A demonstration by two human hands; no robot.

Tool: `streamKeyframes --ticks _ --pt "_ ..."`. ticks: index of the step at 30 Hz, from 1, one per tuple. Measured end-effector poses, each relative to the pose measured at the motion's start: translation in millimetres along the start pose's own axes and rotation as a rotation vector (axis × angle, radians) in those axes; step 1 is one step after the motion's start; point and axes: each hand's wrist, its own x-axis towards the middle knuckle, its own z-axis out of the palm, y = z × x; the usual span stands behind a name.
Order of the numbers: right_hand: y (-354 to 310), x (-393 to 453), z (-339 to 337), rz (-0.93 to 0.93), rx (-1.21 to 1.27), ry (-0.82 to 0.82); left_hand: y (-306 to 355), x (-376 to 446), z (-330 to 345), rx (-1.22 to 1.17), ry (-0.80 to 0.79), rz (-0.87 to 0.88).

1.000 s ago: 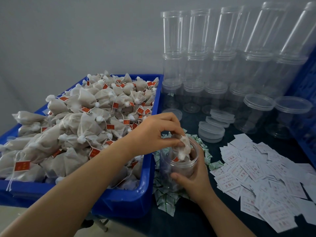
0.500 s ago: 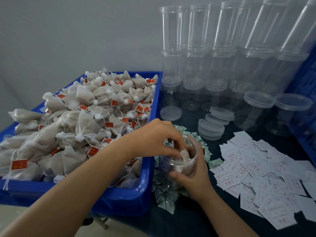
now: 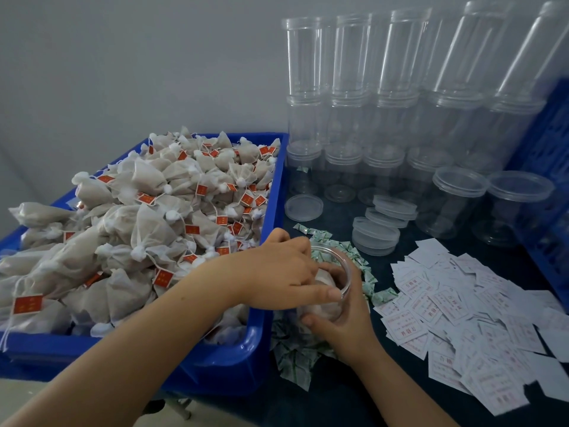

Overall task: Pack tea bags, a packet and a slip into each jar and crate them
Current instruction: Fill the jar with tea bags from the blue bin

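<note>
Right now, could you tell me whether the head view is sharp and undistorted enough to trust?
Head view: soft, even light, no hard shadows; the stacked jars lean outward from wide-angle distortion; the slips print is too soft to read; the left hand hides most of the held jar.

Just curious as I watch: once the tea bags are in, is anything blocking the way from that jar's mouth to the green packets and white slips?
Nothing visible does. The jar sits among the green packets, with the white slips just beyond, uncovered.
</note>
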Motion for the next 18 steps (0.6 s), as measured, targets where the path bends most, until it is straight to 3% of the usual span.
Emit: streamKeyframes --ticks 5,7,10,12,14,18 --pt "-2.9 -1.1 0.0 -0.011 -0.033 0.038 0.8 0.4 1.4 -0.034 0.030 0.067" --pt "-2.8 -2.1 0.1 -0.035 -0.063 0.058 -0.9 -3.7 -1.6 -0.196 0.086 0.093" --pt "-1.9 -2.6 -0.4 -0.069 -0.103 0.097 -10.3 -7.2 -17.2 -0.486 0.286 0.037" --pt "-0.2 -2.1 -1.2 -0.079 -0.141 0.117 -21.2 -0.6 -32.8 -0.560 0.419 -0.075" --pt "1.7 -1.5 -2.3 -0.080 -0.159 0.123 -33.6 16.6 -44.9 -0.520 0.439 -0.183" --pt "4.2 -2.8 -2.5 -0.061 -0.167 0.151 -53.6 72.8 -43.4 -0.262 0.271 -0.314"
